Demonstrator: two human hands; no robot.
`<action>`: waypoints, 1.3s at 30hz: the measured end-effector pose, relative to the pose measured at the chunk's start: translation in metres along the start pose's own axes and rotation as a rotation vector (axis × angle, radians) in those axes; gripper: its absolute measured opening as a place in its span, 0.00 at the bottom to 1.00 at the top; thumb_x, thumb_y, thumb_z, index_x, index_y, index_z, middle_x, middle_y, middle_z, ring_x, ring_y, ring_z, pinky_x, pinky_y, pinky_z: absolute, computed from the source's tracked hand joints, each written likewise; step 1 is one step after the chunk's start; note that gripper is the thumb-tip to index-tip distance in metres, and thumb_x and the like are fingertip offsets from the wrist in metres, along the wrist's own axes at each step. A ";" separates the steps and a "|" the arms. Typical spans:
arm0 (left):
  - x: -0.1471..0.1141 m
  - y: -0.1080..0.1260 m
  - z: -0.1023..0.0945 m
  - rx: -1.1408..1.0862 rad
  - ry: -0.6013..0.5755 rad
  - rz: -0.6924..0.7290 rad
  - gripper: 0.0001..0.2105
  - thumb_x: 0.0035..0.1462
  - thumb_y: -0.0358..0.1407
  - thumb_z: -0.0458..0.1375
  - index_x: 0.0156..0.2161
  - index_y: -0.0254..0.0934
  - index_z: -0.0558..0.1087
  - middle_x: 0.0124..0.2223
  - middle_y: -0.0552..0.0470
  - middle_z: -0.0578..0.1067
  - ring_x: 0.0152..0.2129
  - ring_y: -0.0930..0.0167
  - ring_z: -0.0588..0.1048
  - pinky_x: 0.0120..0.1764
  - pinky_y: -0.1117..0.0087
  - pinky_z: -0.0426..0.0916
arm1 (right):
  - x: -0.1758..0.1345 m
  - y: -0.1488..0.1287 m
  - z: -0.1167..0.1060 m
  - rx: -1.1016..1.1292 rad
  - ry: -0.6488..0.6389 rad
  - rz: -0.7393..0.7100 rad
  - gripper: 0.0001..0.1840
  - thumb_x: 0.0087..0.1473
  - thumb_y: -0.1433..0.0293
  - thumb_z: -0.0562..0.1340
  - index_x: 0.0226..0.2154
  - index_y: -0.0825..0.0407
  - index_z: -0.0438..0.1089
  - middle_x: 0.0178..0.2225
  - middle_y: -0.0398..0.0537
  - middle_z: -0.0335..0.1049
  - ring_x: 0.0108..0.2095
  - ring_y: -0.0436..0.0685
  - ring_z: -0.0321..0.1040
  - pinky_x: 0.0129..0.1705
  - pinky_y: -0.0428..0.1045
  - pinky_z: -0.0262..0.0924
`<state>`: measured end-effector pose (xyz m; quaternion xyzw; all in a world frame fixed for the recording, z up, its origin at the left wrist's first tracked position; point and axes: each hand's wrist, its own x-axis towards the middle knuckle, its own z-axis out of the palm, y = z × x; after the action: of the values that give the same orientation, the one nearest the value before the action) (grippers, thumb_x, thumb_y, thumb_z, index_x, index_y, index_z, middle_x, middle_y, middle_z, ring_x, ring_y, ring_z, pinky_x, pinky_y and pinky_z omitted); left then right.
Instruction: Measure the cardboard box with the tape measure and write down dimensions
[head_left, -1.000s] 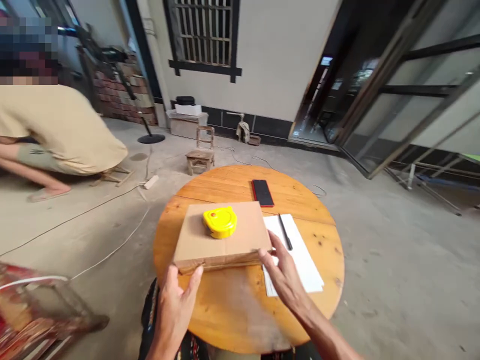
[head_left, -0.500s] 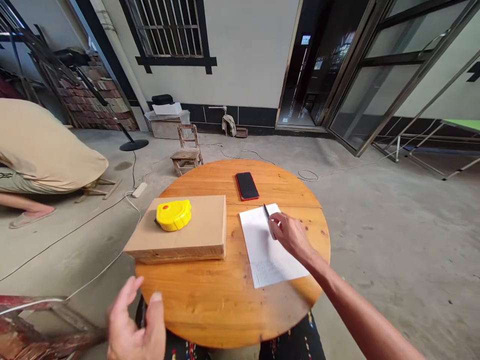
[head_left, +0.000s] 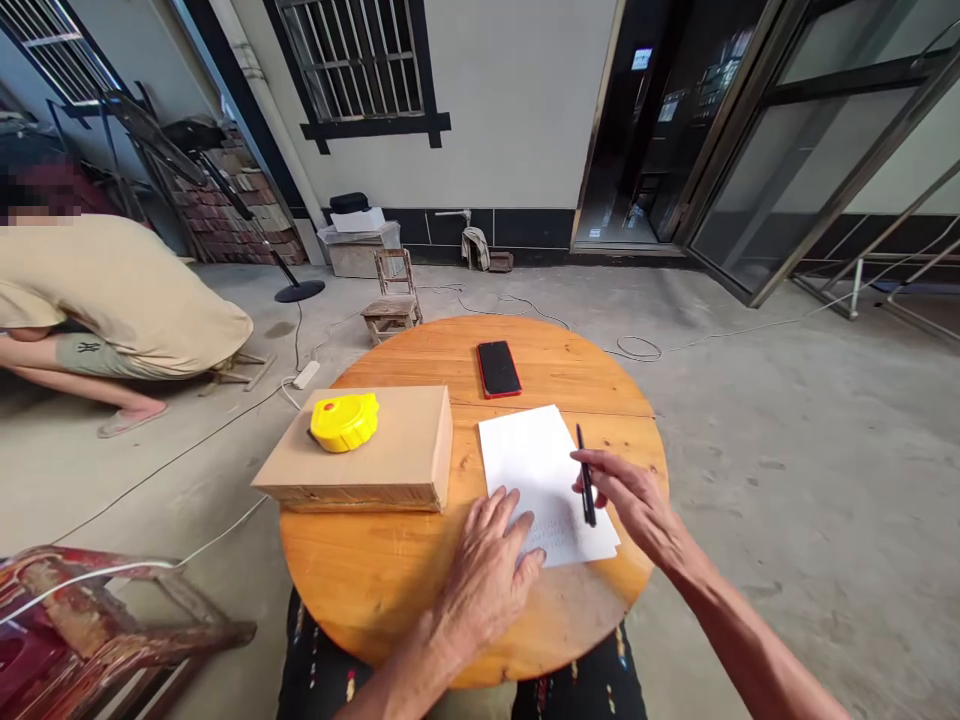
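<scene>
My right hand [head_left: 626, 495] grips a black pen [head_left: 586, 480] between thumb and fingers, over the right side of the white paper [head_left: 525, 445]. The paper lies on the round wooden table [head_left: 375, 570], with faint writing on its lower part. Spread fingers of my left hand [head_left: 499, 560] rest at the sheet's lower left edge, holding nothing. To the left, a yellow tape measure [head_left: 345, 421] sits on top of a closed cardboard box [head_left: 405, 440]. Beyond the paper lies a phone [head_left: 498, 369] with a black screen and red edge.
A person in a beige shirt [head_left: 127, 290] crouches on a low stool at the left. A small wooden chair [head_left: 393, 295] stands behind the table. Cables and a power strip [head_left: 306, 375] lie on the floor. A worn red wooden seat [head_left: 97, 620] is at lower left.
My right hand has picked up the pen from the paper and drawn it back to the right. My left hand has moved from the table's left front edge onto the paper's lower left.
</scene>
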<state>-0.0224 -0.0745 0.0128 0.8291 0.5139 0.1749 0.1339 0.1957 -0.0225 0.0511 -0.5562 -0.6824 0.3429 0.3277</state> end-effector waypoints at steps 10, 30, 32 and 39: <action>-0.032 -0.002 -0.001 -0.068 0.044 0.012 0.12 0.60 0.29 0.54 0.48 0.40 0.72 0.61 0.47 0.68 0.61 0.60 0.62 0.61 0.49 0.59 | -0.028 0.011 0.024 0.568 0.324 -0.046 0.08 0.62 0.62 0.59 0.37 0.47 0.71 0.22 0.39 0.65 0.23 0.51 0.66 0.29 0.49 0.63; 0.015 -0.012 -0.002 -0.026 0.161 -0.052 0.11 0.59 0.23 0.53 0.44 0.35 0.73 0.47 0.45 0.75 0.41 0.62 0.73 0.44 0.57 0.73 | 0.027 -0.019 0.065 0.333 0.097 -0.072 0.11 0.61 0.61 0.60 0.33 0.50 0.70 0.26 0.43 0.70 0.25 0.51 0.67 0.27 0.47 0.62; 0.019 -0.016 0.002 -0.003 0.151 -0.071 0.11 0.59 0.23 0.53 0.44 0.35 0.73 0.47 0.44 0.75 0.41 0.63 0.74 0.44 0.58 0.73 | 0.034 -0.019 0.067 0.280 0.090 -0.083 0.11 0.60 0.62 0.60 0.30 0.50 0.69 0.24 0.42 0.68 0.24 0.51 0.67 0.26 0.47 0.61; 0.015 -0.022 0.013 0.048 0.130 -0.091 0.11 0.60 0.25 0.53 0.46 0.35 0.73 0.53 0.42 0.73 0.43 0.61 0.73 0.46 0.56 0.72 | 0.048 -0.009 0.086 0.087 0.034 -0.098 0.12 0.62 0.62 0.56 0.34 0.50 0.72 0.21 0.41 0.67 0.23 0.52 0.64 0.29 0.48 0.59</action>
<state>-0.0279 -0.0522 -0.0057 0.7948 0.5626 0.2099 0.0880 0.1111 0.0143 0.0145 -0.5132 -0.6875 0.3463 0.3796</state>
